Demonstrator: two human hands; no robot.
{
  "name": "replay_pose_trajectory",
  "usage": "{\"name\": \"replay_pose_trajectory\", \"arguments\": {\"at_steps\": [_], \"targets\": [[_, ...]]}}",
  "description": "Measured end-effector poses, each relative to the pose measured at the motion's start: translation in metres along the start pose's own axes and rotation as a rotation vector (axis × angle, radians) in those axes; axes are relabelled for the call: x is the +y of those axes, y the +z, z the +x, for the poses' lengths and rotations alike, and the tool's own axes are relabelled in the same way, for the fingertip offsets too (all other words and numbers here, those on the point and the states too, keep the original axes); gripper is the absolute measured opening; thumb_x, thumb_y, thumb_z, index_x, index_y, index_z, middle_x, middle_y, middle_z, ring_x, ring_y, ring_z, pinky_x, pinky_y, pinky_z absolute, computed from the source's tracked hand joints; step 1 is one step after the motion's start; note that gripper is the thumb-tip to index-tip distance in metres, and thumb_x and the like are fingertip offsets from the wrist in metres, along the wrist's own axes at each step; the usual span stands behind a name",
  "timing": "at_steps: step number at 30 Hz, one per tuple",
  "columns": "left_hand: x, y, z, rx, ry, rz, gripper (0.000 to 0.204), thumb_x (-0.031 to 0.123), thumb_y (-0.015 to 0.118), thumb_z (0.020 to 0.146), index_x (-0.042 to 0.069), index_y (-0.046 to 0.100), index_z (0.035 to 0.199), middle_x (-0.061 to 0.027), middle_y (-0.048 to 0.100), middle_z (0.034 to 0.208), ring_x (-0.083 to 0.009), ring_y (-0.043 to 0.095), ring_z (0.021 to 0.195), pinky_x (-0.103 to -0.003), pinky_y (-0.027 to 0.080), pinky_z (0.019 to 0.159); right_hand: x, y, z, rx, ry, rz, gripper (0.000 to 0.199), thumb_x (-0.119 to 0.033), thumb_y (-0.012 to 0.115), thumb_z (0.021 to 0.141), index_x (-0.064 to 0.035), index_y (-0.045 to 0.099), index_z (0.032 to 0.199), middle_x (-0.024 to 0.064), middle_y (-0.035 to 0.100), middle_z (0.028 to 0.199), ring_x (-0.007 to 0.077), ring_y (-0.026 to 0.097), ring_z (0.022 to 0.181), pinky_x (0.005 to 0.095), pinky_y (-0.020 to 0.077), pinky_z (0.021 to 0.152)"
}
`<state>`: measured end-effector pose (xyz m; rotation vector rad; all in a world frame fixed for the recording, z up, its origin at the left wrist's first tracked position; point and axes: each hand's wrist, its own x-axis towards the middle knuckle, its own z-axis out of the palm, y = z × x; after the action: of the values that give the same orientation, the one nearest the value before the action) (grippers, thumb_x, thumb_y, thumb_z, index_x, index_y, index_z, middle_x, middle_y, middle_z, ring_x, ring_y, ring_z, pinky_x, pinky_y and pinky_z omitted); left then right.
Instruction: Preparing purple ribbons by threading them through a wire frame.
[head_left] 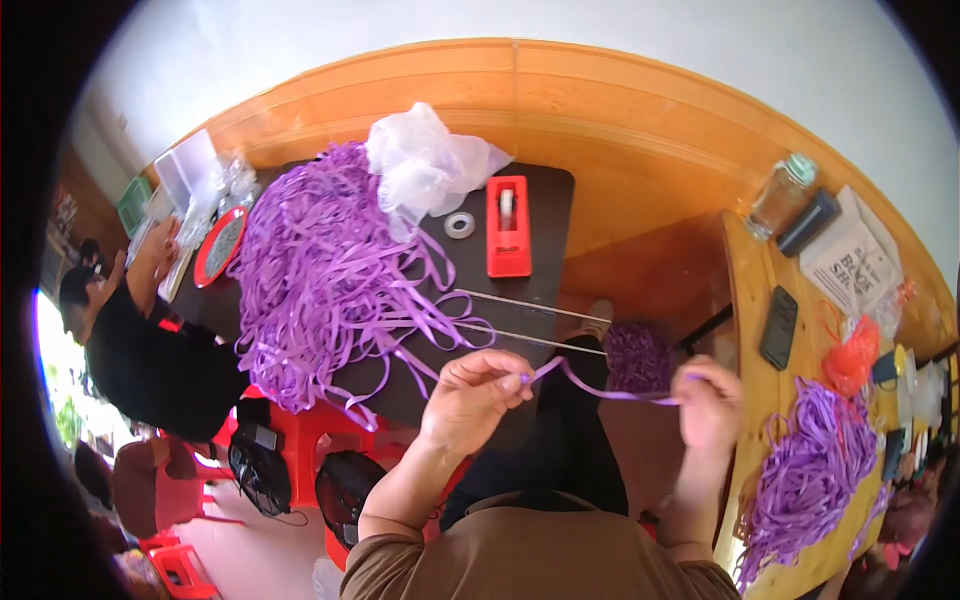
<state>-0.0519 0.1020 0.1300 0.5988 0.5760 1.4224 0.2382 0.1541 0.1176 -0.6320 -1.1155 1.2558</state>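
Above my lap, a thin purple ribbon (pixel 607 393) stretches between my two hands. My left hand (pixel 478 392) pinches one part of it between thumb and fingertips. On the other side, my right hand (pixel 708 402) is closed on the ribbon's far stretch, its fingers slightly blurred. Just beyond my left hand, a big tangled heap of purple ribbons (pixel 310 270) covers much of the dark table (pixel 545 215). Two thin pale rods (pixel 535 302) stick out from the table's edge toward me, close to my left hand.
On the table are a red tape dispenser (pixel 509 245), a tape roll (pixel 460 225), a white plastic bag (pixel 425 165) and a red tray (pixel 220 247). A wooden table (pixel 745 300) at right bears a phone (pixel 779 327), a bottle (pixel 783 195) and more purple ribbons (pixel 810 470). Another person (pixel 150 350) sits at left.
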Motion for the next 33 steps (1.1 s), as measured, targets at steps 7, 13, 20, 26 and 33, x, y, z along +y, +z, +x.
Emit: {"name": "replay_pose_trajectory", "arguments": {"at_steps": [7, 13, 20, 26, 33], "targets": [[-0.032, 0.015, 0.005, -0.077, -0.105, 0.071, 0.011, -0.002, 0.060, 0.087, -0.001, 0.066, 0.097, -0.0101, 0.067, 0.091, -0.0131, 0.062, 0.075, -0.021, 0.046, 0.061, 0.011, 0.064, -0.008, -0.338, -0.017, -0.224, 0.024, 0.014, 0.068, 0.070, 0.0042, 0.067, 0.092, 0.0092, 0.062, 0.076, 0.0106, 0.059, 0.059, 0.0198, 0.0442, 0.051], [-0.040, 0.016, 0.007, -0.092, -0.107, 0.169, 0.010, -0.002, 0.062, 0.087, -0.001, 0.067, 0.095, -0.0088, 0.066, 0.087, -0.0129, 0.062, 0.071, -0.021, 0.047, 0.060, 0.014, 0.060, -0.004, -0.393, -0.062, -0.292, 0.019, 0.011, 0.066, 0.075, 0.0049, 0.066, 0.093, 0.0096, 0.061, 0.079, 0.0106, 0.060, 0.063, 0.0202, 0.0454, 0.053], [-0.044, 0.015, 0.009, -0.090, -0.083, 0.209, 0.008, -0.002, 0.062, 0.086, -0.001, 0.067, 0.093, -0.0086, 0.066, 0.083, -0.0138, 0.064, 0.068, -0.021, 0.049, 0.054, 0.014, 0.059, -0.004, -0.463, -0.128, -0.322, 0.013, 0.007, 0.058, 0.084, 0.0056, 0.065, 0.094, 0.0111, 0.061, 0.081, 0.0146, 0.059, 0.065, 0.0235, 0.0478, 0.057], [-0.045, 0.015, 0.009, -0.067, -0.051, 0.228, 0.007, -0.001, 0.062, 0.086, -0.002, 0.067, 0.091, -0.0092, 0.066, 0.081, -0.0148, 0.065, 0.066, -0.022, 0.050, 0.052, 0.013, 0.062, -0.003, -0.464, -0.137, -0.365, 0.013, 0.008, 0.059, 0.083, 0.0052, 0.065, 0.094, 0.0118, 0.060, 0.080, 0.0150, 0.059, 0.064, 0.0238, 0.0474, 0.057], [-0.046, 0.012, 0.006, -0.058, -0.041, 0.229, 0.007, -0.002, 0.062, 0.086, -0.002, 0.067, 0.091, -0.0101, 0.067, 0.082, -0.0156, 0.065, 0.066, -0.022, 0.051, 0.052, 0.012, 0.063, -0.004, -0.471, -0.197, -0.466, 0.015, 0.009, 0.058, 0.082, 0.0054, 0.065, 0.095, 0.0114, 0.060, 0.080, 0.0150, 0.059, 0.064, 0.0237, 0.0467, 0.056]]}}
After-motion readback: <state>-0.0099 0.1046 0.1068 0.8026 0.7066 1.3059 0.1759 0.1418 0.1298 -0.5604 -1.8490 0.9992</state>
